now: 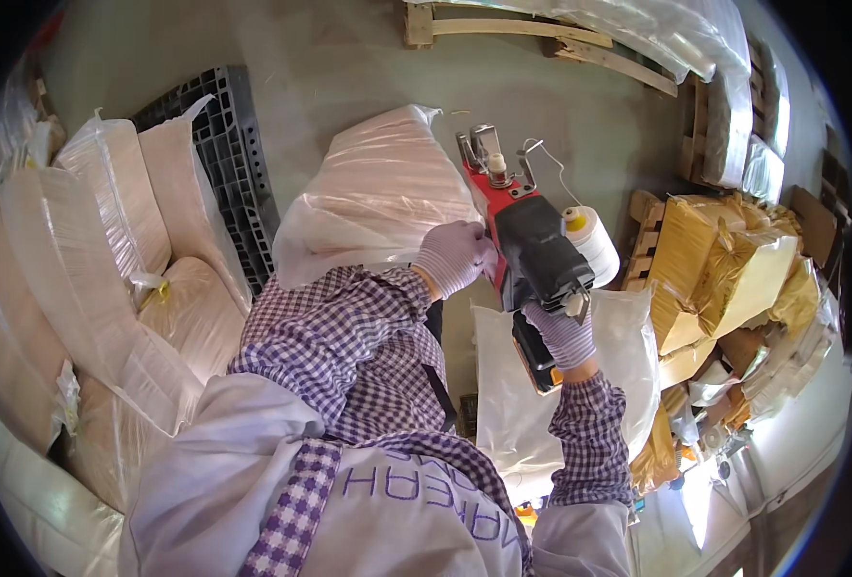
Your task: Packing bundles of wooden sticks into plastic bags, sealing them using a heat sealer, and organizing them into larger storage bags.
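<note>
My right hand (pixel 562 335), in a pale striped glove, is wrapped round the handle of a portable bag-sewing machine (pixel 541 240). The machine has a red and black body, with a metal thread guide at its far end. A cone of white thread (pixel 594 247) is mounted on its right side. My left hand (pixel 456 258), gloved alike, has its fingers closed at the edge of a filled whitish woven sack (pixel 378 188), close against the machine's red side. Its fingertips are partly hidden there. The sack's edge meets the machine just beyond that hand.
Several filled sacks (pixel 108 212) are stacked on the left, beside a black plastic pallet (pixel 216 154). Another white sack (pixel 503 404) is below the machine. Wooden pallets (pixel 512 31) with wrapped loads stand at the far side. Yellowish bags and cardboard (pixel 724 269) are piled on the right.
</note>
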`<state>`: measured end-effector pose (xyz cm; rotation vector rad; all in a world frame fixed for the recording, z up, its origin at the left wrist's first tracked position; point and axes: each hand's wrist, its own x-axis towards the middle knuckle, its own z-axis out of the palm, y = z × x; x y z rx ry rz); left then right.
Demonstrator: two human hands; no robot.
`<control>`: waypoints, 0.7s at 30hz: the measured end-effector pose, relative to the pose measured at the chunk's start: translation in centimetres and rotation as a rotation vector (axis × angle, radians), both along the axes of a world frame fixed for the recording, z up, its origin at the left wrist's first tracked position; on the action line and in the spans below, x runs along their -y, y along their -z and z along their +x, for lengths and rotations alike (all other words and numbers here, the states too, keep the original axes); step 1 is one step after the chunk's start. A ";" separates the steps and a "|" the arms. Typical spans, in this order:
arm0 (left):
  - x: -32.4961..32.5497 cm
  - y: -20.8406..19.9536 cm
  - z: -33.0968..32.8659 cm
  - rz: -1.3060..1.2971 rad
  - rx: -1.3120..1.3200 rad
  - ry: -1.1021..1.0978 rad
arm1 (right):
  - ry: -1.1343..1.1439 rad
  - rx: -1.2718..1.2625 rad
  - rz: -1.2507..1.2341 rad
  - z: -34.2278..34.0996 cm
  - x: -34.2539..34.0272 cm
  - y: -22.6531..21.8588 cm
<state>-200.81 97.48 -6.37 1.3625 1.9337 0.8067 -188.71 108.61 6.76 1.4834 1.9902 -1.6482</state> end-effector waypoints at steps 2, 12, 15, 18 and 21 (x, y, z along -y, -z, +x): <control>-0.4 -0.7 -0.1 0.011 -0.005 -0.021 | -0.027 0.062 -0.056 -0.2 -0.2 -0.1; 4.2 -4.0 -4.3 -0.115 -0.592 -0.090 | 0.384 -0.032 -0.232 -2.0 1.5 0.8; 6.8 -1.7 -6.3 -0.454 -0.487 0.148 | 0.496 -0.091 -0.251 -2.9 2.9 1.3; 6.4 -3.1 -9.0 -0.622 -0.201 0.372 | 0.503 -0.116 -0.223 -4.1 4.0 1.1; 7.3 -3.5 -9.4 -0.530 -0.133 0.332 | 0.428 -0.068 -0.210 -5.3 4.7 0.7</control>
